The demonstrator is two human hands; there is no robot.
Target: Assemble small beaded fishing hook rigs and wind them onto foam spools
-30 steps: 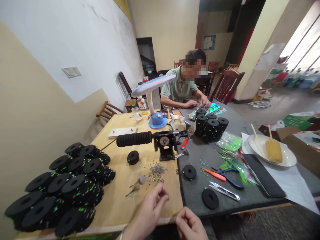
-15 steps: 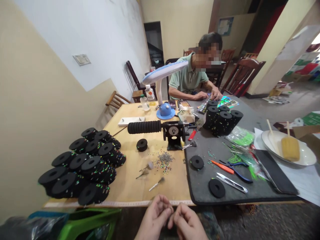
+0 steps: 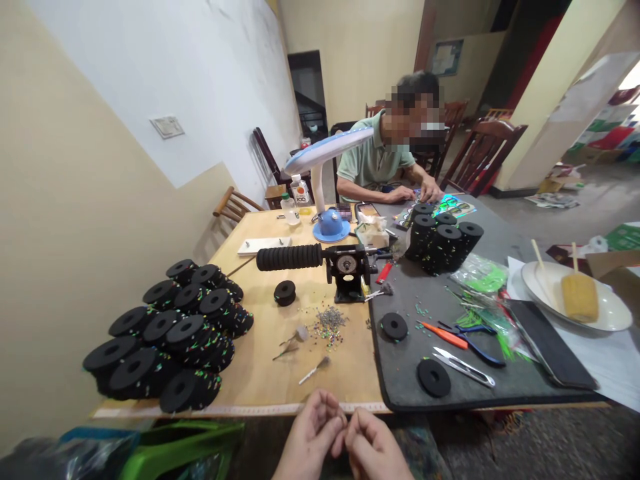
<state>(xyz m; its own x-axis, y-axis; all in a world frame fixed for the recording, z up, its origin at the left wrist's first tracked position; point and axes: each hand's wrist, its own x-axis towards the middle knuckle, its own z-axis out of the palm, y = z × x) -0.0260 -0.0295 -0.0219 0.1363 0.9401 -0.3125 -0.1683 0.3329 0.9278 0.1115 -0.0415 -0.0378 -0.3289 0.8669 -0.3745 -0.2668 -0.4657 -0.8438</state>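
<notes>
Left hand (image 3: 314, 433) and right hand (image 3: 373, 443) curled close together, whether they gripped anything impossible to tell, white-stemmed tuft (image 3: 315, 371) lying at eleven o'clock from them, bead-dotted pile (image 3: 331, 323) beyond at twelve, black device (image 3: 349, 272) farther.

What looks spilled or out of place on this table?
Small grey and coloured bits lie loose on the wood, and green ones dot the grey mat; uncontained, so possibly spilled. A plate sharing the table with pliers looks odd too.

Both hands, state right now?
Left bare hand: fingers curled closed; can't tell if anything's held.
Right bare hand: also curled closed; contents can't be told.
</notes>
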